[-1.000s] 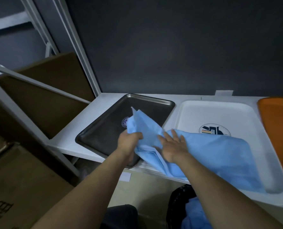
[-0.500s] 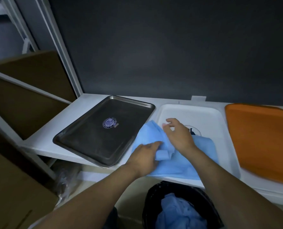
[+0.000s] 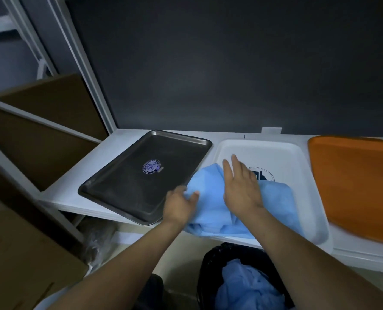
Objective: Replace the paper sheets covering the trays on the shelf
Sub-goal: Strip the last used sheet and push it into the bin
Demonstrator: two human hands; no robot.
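The blue sheet (image 3: 210, 193), which a second ago lay drawn out across the front of the white tray (image 3: 264, 145), is now gathered into a bunch over that tray's front left corner, and more of the printed emblem in the tray's middle shows. The left hand (image 3: 181, 205) grasps the bunch at its left edge with curled fingers, while the right hand (image 3: 242, 186) lies on top, fingers straight and pressing down. This reads as the old covering coming off, likely bound for the black bin (image 3: 205, 271) below the white tray's front edge, where crumpled blue sheets (image 3: 248, 287) already sit. Left of the white tray the metal tray (image 3: 119, 189) is bare; right of it the orange tray (image 3: 354, 175) looks bare too, though it is cut off by the frame. All three rest on a white shelf (image 3: 96, 166) against a dark wall panel (image 3: 208, 63), with cardboard boxes (image 3: 18, 253) far to the left.
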